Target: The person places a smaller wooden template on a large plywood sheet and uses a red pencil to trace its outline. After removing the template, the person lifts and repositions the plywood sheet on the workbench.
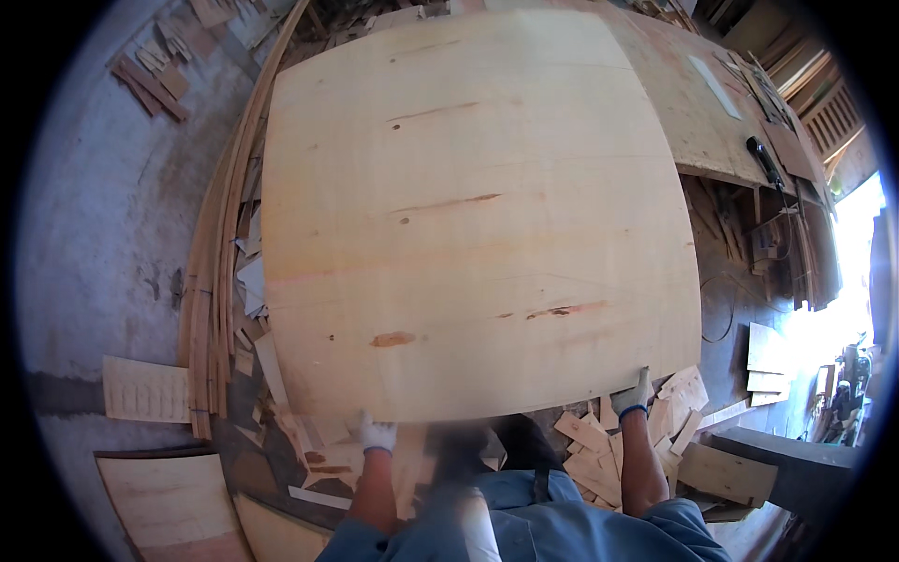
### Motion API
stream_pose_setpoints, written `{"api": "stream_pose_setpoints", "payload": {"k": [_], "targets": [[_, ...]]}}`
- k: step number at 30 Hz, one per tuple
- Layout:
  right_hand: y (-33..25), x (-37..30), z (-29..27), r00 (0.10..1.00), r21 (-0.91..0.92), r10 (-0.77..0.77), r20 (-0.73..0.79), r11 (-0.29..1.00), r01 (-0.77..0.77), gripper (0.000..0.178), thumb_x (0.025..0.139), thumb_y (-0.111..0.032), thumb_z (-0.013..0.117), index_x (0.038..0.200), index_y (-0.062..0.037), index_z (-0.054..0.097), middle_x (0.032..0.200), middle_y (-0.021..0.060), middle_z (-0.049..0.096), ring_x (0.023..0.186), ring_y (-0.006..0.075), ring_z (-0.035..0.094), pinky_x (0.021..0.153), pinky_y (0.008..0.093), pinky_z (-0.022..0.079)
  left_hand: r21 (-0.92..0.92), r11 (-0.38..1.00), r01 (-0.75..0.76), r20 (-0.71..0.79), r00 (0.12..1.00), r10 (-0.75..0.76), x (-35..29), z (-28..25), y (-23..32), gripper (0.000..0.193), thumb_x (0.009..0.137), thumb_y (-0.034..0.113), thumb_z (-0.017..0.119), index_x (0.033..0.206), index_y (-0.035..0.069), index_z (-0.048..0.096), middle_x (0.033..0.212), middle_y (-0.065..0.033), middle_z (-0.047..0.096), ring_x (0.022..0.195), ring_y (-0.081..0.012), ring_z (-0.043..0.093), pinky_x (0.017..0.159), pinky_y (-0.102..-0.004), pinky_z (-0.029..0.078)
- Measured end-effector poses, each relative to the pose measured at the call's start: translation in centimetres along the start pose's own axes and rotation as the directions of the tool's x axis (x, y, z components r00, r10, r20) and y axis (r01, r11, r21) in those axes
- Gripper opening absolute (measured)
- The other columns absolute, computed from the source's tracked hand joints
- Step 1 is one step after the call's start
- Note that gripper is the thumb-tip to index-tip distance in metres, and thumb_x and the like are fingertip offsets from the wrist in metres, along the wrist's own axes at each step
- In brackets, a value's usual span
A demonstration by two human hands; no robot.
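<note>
A large pale plywood sheet [487,253] with brown knots and cracks fills the middle of the head view. Its near edge is toward my body. My left hand [377,435], in a whitish glove, grips that edge left of centre, its fingers partly hidden at the sheet. Near the right corner my right hand [633,397], in a glove with a blue cuff, is closed on the same edge, thumb on top. The far part of the sheet overlaps a wooden workbench [646,70].
Long wooden strips [208,281] lean along the left wall. Plywood offcuts [590,440] litter the floor around my feet. On the bench's right side lies a black corded tool [763,161]. A grey ledge [787,448] stands at the lower right, and boards [173,506] lie lower left.
</note>
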State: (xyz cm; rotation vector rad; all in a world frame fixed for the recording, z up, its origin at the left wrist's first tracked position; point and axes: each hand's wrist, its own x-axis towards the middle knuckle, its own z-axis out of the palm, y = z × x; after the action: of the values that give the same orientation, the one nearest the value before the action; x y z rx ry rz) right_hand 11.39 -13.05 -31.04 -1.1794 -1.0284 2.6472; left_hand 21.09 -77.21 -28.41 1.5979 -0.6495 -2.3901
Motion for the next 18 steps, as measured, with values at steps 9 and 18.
{"api": "stream_pose_setpoints", "payload": {"k": [9,18], "targets": [[-3.5,-5.6,5.1,0.989,-0.124,-0.119,-0.082,0.986,0.108,0.061,0.097,-0.061,0.049,0.136,-0.0151,0.052,0.132,0.0054,0.061,0.115,0.0268,0.061,0.094,0.0443,0.054,-0.046,0.990,-0.137,0.222,0.964,0.144,-4.5,-1.7,2.2,0.053,0.092,0.047,0.067,0.133,0.017,0.053,0.136,-0.0047,0.054,0.125,-0.0242,0.051,0.099,-0.0460,0.048],[-3.6,-13.3,-0.2,0.988,-0.038,-0.149,-0.041,0.988,0.148,0.055,0.099,-0.057,0.050,0.133,-0.0145,0.054,0.127,0.0043,0.064,0.108,0.0247,0.065,0.089,0.0441,0.056,-0.015,0.991,-0.132,0.160,0.978,0.133,-11.5,-7.3,6.2,0.054,0.089,0.039,0.072,0.134,0.015,0.052,0.132,-0.0072,0.057,0.119,-0.0256,0.054,0.095,-0.0458,0.049]]}}
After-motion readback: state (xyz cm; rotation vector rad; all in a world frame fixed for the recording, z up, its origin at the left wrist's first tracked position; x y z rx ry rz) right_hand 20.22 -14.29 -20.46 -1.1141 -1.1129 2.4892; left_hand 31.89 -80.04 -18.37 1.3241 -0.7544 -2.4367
